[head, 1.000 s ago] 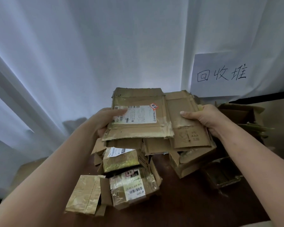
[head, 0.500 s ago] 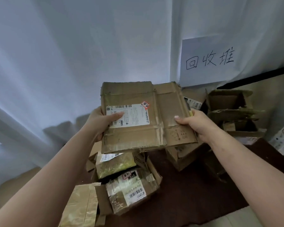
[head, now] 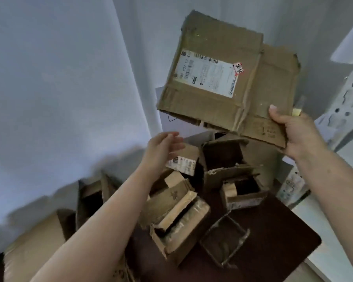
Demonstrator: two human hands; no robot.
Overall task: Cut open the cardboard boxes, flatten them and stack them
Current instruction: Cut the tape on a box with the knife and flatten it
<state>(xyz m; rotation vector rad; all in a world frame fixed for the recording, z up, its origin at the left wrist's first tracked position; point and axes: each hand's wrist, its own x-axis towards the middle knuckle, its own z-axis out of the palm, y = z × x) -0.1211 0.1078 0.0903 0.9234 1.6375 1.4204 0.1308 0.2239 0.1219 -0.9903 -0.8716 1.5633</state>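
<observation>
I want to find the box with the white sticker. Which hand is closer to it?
The right hand. It grips the flattened box with the white label by its lower right corner, holding it up. The left hand is open below the box's lower left corner, not touching it.

Two forearms in view, both bare from the lower frame edge to the wrist; no sleeve, cuff or glove shows. Left hand [head: 164,146] and right hand [head: 293,132] are bare: no rings, watch or bands visible. Right thumbnail is short and unpainted. Left fingers blurred; nails indistinct.
</observation>
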